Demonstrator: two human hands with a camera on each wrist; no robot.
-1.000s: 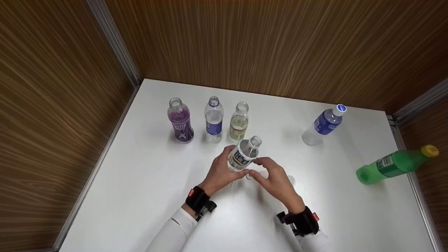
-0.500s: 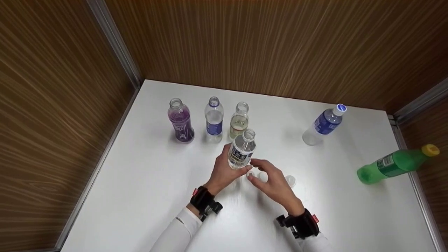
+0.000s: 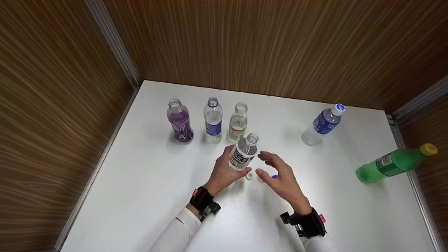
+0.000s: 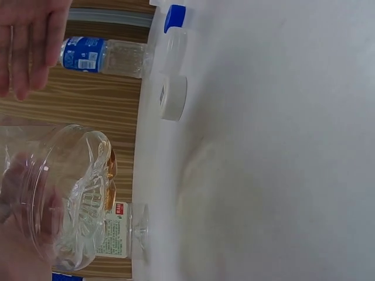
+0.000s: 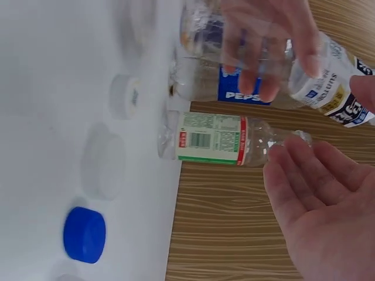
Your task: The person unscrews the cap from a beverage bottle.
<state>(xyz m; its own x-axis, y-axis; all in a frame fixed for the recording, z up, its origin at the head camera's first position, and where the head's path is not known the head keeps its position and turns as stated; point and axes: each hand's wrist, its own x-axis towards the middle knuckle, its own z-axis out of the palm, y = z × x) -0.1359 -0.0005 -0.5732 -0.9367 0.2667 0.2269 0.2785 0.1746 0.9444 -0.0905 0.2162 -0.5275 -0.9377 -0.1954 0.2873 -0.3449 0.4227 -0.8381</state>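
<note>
Plainly, we see the left hand [image 3: 223, 174] clamped round a label-wrapped bottle [image 3: 242, 155], thumb across its near side, lifting it off the white table [image 3: 140, 182]. Its uncapped mouth points up and leans slightly to the right. The right hand [image 3: 281, 178] is just beside it, not touching, its palm bare and thumb spread away from loosely bent fingers.

Below the hands we find a white cap [image 4: 174, 98], a blue cap [image 4: 174, 19] and, between them, what seems a translucent cap [image 4: 175, 50], though its outline is faint. Behind the held bottle, three uncapped bottles stand in a row: a purple bottle [image 3: 181, 124], a blue-labelled bottle [image 3: 213, 122] and a pale-labelled bottle [image 3: 238, 124]. Well apart, to the right, we have a white-capped bottle [image 3: 325, 122] and a green bottle [image 3: 395, 163] with a yellow cap [image 3: 428, 149].
</note>
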